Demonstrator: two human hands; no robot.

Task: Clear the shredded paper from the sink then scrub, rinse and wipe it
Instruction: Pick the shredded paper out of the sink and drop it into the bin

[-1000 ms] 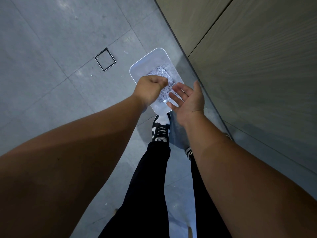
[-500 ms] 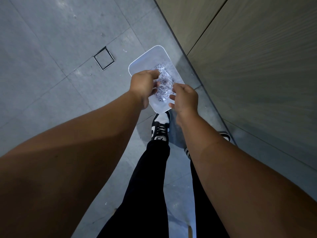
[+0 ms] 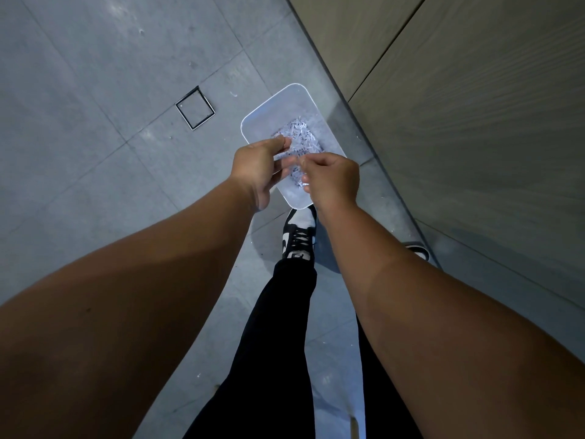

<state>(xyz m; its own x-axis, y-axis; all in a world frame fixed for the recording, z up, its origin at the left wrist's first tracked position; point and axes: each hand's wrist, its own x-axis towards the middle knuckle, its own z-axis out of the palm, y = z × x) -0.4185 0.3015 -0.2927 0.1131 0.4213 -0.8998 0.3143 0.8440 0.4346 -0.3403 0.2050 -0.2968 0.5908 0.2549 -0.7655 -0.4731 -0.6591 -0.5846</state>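
Left hand (image 3: 256, 171) and right hand (image 3: 332, 180) hover over the bin (image 3: 269, 117) of shreds (image 3: 299, 137). The left's fingers (image 3: 278, 171) lie loosely apart. The right's curl together, grip unclear.

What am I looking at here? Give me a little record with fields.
Place: grey tiled floor beside a wood-grain wall
Container: white bin on the floor, shredded paper inside
Left hand: over the bin, fingers partly curled
Right hand: over the bin, fingertips close to the left hand's
Paper held: cannot tell
Also there: square floor drain, black-and-white shoe
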